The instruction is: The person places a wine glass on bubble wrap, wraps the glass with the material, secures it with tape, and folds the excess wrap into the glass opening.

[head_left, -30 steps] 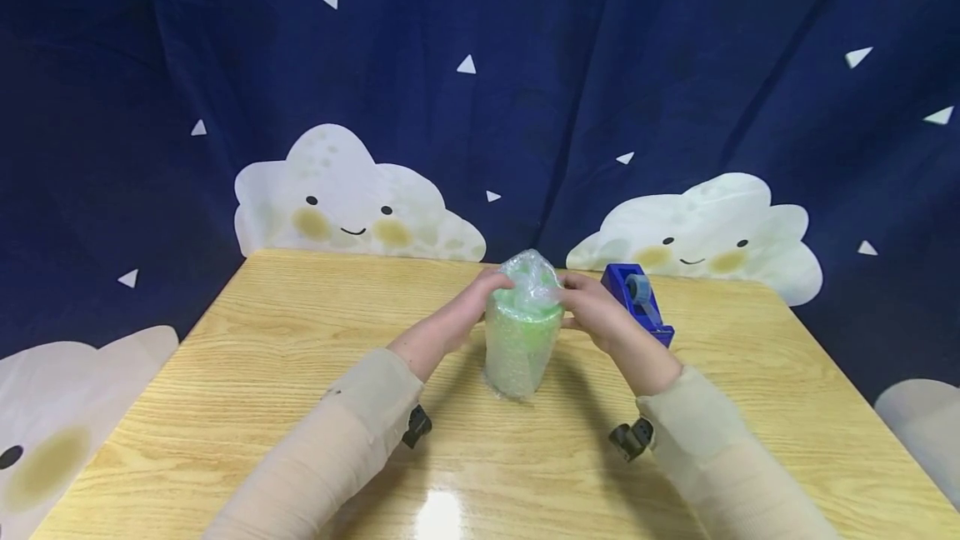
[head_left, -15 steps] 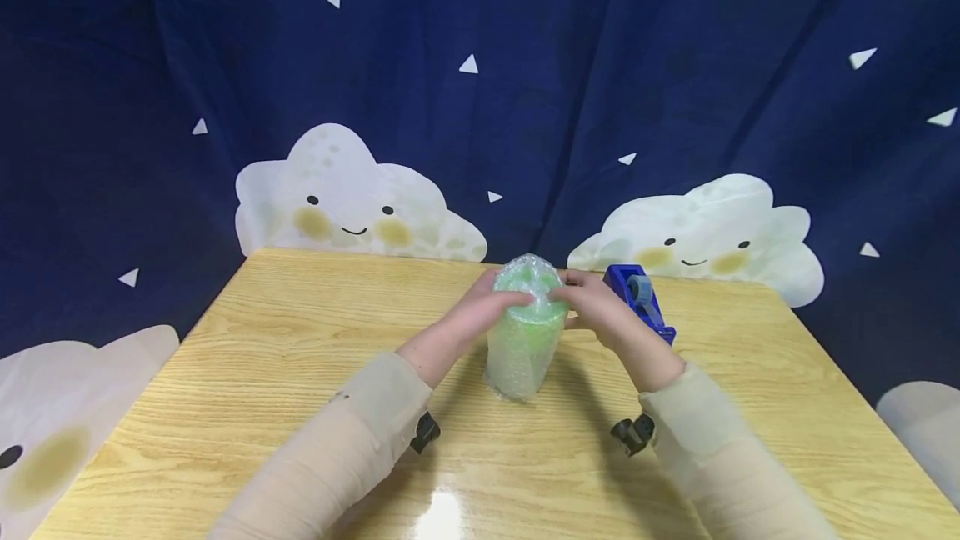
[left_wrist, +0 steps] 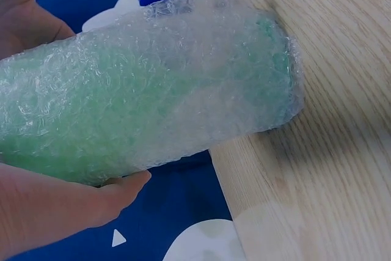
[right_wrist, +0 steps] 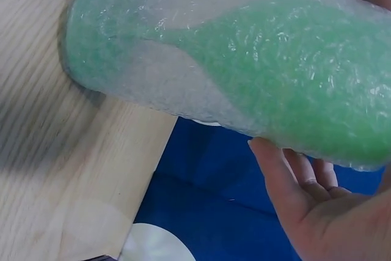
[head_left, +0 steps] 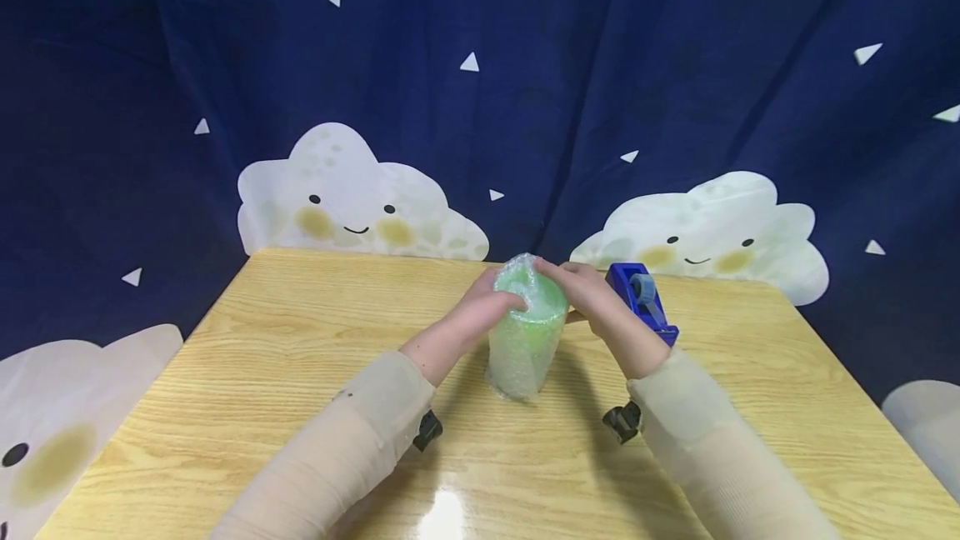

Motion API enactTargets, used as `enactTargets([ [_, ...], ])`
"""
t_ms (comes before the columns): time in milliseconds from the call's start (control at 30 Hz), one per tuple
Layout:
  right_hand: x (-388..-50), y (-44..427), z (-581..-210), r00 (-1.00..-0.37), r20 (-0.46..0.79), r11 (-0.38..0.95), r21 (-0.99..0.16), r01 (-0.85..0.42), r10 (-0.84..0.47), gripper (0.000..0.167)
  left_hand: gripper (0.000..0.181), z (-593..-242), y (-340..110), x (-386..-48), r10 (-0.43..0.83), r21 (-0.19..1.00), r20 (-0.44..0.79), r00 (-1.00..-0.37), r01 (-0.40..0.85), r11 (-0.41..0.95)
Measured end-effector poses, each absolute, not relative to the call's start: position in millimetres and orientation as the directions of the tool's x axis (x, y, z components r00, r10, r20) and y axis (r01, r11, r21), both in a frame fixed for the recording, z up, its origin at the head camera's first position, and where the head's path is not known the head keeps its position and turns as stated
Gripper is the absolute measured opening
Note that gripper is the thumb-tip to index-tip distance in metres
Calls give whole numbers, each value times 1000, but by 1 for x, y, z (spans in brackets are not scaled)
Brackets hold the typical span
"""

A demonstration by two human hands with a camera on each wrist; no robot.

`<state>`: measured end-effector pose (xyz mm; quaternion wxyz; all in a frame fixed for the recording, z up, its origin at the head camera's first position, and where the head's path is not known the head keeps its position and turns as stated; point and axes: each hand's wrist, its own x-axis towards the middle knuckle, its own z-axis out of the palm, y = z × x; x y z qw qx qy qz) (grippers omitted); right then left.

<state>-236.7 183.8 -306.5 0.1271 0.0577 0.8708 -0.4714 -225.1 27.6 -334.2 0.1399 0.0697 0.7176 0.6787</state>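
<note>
A tall green-and-white cylinder wrapped in bubble wrap stands upright on the wooden table in the head view. Both wrist views show it close up, green and pale patches visible through the wrap. My left hand holds its upper left side, thumb over the top and fingers round the side. On the upper right, my right hand grips the wrap, its thumb at the far top edge by a raised fold. In the right wrist view several fingers lie along the side. The cylinder's exact kind is hidden by the wrap.
A blue tape dispenser with a roll of tape stands just right of my right hand. The wooden table ends at a back edge before a dark blue curtain with cloud prints.
My left thumb has come over the cylinder's top. My right thumb has moved up to the far top edge. The loose wrap on top lies flatter; the cylinder stays in place.
</note>
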Motion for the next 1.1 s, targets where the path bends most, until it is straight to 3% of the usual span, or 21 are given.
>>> enactTargets([
  [167,-238,183,-309,-974,-225,553,-813,183,-9,32,60,-333,28,-224,272,990,-130,-954,-111,85],
  [367,-239,180,-309,-984,-180,588,-796,144,-3,28,55,-335,26,-226,308,988,-143,-941,-120,92],
  [533,-239,182,-308,-980,-200,613,-778,143,-25,26,52,-336,26,-228,305,984,-168,-938,-139,114],
  [633,-238,188,-307,-964,-245,589,-796,140,-102,24,50,-336,27,-229,286,987,-150,-946,-125,104],
  [833,-236,202,-301,-893,-324,542,-833,112,-313,42,51,-333,31,-228,226,988,-147,-963,-130,85],
  [1100,-239,190,-297,-934,-279,720,-694,34,-225,40,53,-330,35,-224,174,985,-159,-972,-144,95],
])
